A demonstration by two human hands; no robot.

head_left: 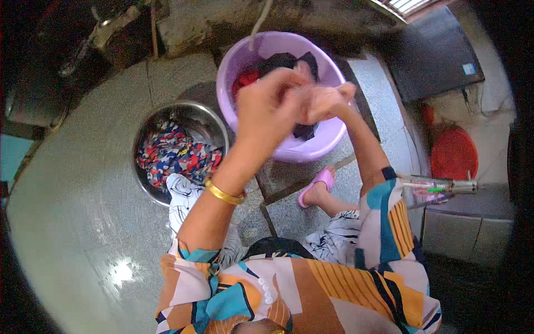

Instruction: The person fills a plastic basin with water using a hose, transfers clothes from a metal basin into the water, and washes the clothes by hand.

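Crumpled black and red clothes [277, 61] in a lilac tub [314, 154]; left hand [267, 103] and right hand [327, 104] blurred above; fingers [285, 78] curled, pinching what, I cannot tell.

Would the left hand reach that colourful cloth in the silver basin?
Probably yes: the silver basin is open above the colourful cloth, near the left hand, but a trouser leg overlaps one edge.

Head-worn fisheye, looking down, close range

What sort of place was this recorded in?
Probably a household washing area: a purple basin of dark and red cloth, a metal basin of patterned cloth, and a tiled floor.
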